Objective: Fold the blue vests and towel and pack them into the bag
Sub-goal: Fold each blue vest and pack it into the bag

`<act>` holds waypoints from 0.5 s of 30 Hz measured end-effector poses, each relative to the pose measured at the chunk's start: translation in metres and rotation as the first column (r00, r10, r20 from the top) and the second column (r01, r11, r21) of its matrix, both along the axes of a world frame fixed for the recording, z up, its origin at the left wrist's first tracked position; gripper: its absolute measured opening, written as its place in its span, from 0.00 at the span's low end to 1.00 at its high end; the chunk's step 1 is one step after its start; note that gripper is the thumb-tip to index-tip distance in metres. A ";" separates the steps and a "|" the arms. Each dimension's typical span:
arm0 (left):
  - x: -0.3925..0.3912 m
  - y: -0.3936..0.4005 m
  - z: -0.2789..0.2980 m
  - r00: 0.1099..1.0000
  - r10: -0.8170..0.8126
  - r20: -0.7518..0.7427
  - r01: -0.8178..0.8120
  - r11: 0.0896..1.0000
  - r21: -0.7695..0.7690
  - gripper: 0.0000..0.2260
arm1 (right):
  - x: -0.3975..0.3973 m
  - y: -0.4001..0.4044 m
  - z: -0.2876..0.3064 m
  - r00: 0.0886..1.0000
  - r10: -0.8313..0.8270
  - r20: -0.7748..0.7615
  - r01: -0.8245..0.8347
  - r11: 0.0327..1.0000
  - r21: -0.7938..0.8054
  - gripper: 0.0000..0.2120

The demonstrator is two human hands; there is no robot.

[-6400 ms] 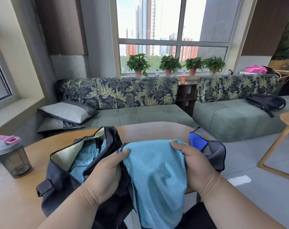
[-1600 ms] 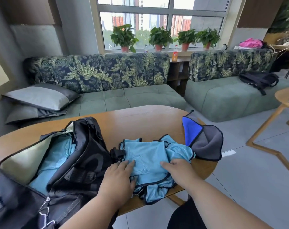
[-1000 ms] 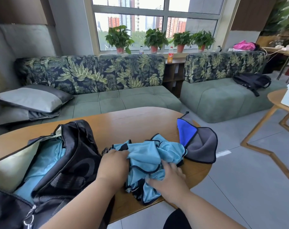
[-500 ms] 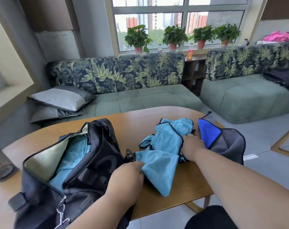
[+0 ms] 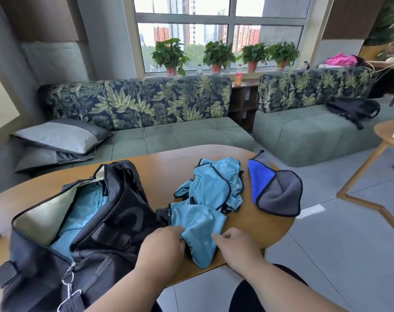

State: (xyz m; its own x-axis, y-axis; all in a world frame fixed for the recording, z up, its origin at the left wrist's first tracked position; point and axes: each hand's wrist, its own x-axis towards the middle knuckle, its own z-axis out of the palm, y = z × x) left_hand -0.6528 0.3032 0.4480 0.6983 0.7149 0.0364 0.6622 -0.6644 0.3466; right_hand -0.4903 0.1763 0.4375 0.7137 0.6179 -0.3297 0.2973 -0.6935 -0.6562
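Two hands are seen at the near edge of the wooden table (image 5: 169, 167): the left hand (image 5: 162, 246) pinches the near end of the crumpled light-blue vest (image 5: 205, 199), the right hand (image 5: 234, 246) rests loosely curled just beside it, nothing gripped. Left of the vest the black bag (image 5: 114, 212) lies unzipped, light-blue cloth (image 5: 83, 212) seen inside. A blue-and-grey towel (image 5: 277, 190) lies folded over at the table's right edge. A green sofa (image 5: 169, 131) is seen behind.

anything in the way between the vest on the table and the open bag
Nothing visible. The vest lies right beside the bag, whose opening faces up with blue cloth already inside. Both hands, left and right, are at the vest's near edge. The towel lies on the far side.
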 end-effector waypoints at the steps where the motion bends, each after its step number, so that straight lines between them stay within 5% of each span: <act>1: -0.001 -0.002 0.001 1.000 -0.001 -0.009 0.001 1.000 0.013 0.10 | -0.002 -0.002 0.000 1.000 0.022 0.013 -0.021 0.999 -0.028 0.22; 7: -0.007 -0.011 0.006 1.000 0.010 -0.021 -0.010 1.000 -0.007 0.09 | -0.010 -0.008 0.004 0.933 -0.027 -0.359 -0.019 0.992 -0.126 0.32; 11: -0.009 -0.014 0.017 0.993 0.083 0.085 -0.068 0.985 -0.161 0.09 | -0.024 -0.007 0.008 0.877 -0.076 -0.474 0.035 0.995 -0.094 0.25; 15: -0.002 -0.016 0.023 0.961 0.200 0.192 -0.131 0.938 -0.322 0.13 | -0.028 -0.010 0.010 0.793 -0.112 -0.599 0.083 0.994 -0.076 0.36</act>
State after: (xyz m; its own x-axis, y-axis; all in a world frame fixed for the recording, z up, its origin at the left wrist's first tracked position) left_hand -0.6550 0.2870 0.4714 0.5686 0.8203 -0.0622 0.6381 -0.3921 0.6626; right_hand -0.5179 0.1662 0.4475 0.4184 0.5309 -0.7370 -0.2177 -0.7292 -0.6488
